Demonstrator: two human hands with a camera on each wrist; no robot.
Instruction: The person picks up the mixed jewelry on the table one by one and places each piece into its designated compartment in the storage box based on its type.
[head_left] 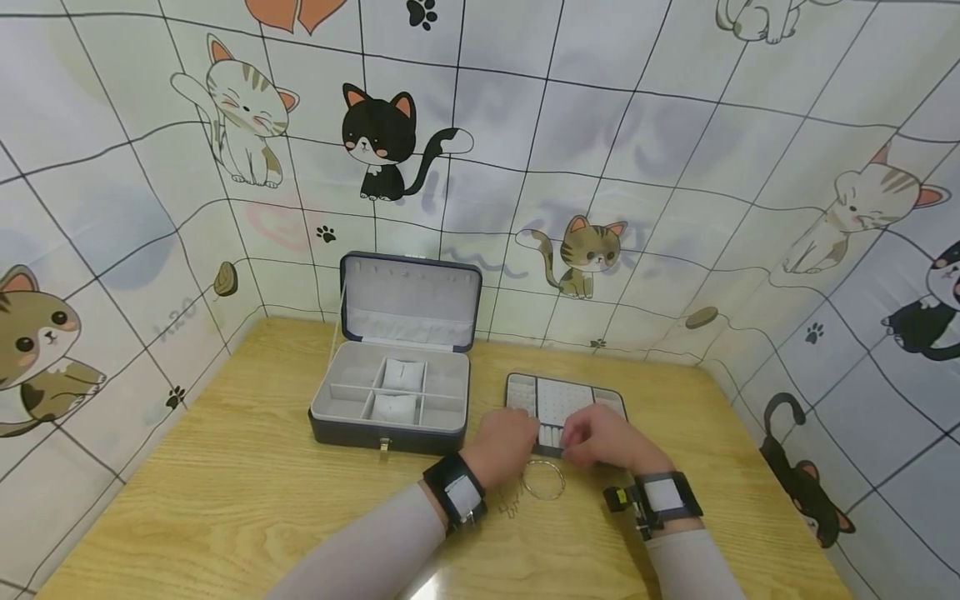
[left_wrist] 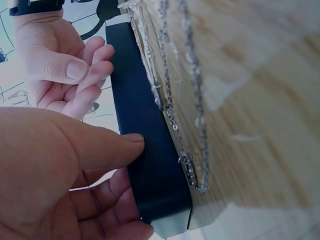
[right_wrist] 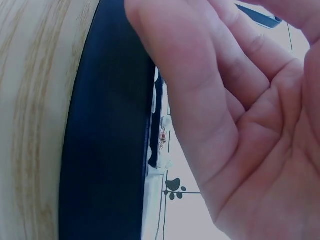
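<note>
A shallow dark blue jewelry tray (head_left: pixel 566 402) with a pale lined inside lies right of the box. My left hand (head_left: pixel 504 446) grips its near left corner; in the left wrist view the thumb presses the dark front side (left_wrist: pixel 145 125) and the other fingers lie around the end. My right hand (head_left: pixel 611 439) is at the tray's near right part, its fingers loosely bent and a fingertip at the rim in the right wrist view. No object shows between them. A thin bangle (head_left: pixel 543 480) and chain necklaces (left_wrist: pixel 197 100) lie on the table before the tray.
An open dark jewelry box (head_left: pixel 390 440) stands to the left, lid raised, with two pale cushions (head_left: pixel 402 375) in its compartments. A small reddish ornament (right_wrist: pixel 163 137) shows at the tray. Cat-print cloth (head_left: pixel 495 167) surrounds the wooden table (head_left: pixel 247 467).
</note>
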